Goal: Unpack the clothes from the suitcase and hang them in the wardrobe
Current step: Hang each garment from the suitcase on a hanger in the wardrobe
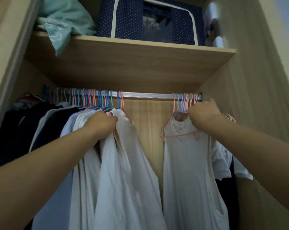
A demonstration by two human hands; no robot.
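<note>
Wood-grain wardrobe panels (256, 113) frame the whole view, seen from below and close in. Nearest the camera, two bare forearms reach up into the hanging space. The left hand (102, 125) is curled round the shoulder of a white garment (123, 171) at the right end of the left-hand group of clothes, gripping fabric and what appears to be a pink hanger neck beneath it. The right hand (203, 112) is closed in a fist at the necks of the right-hand bunch of hangers, just under the rail; exactly which hanger it grips cannot be told. Directly below it hangs a white sleeveless top (190, 171) on a pink hanger (182, 135). Between the two white pieces lies an open gap showing the back panel (150, 123). Further left, white and then dark clothes (40, 130) are packed closely together. Behind the hands runs the metal rail (147, 95), crowded with pink and blue hanger hooks at both ends — bare in the middle. Above it sits a shelf (140, 63) holding a crumpled teal cloth (65, 22), a navy dotted storage box (148, 20) and, at far right, a blurred bundle.
</note>
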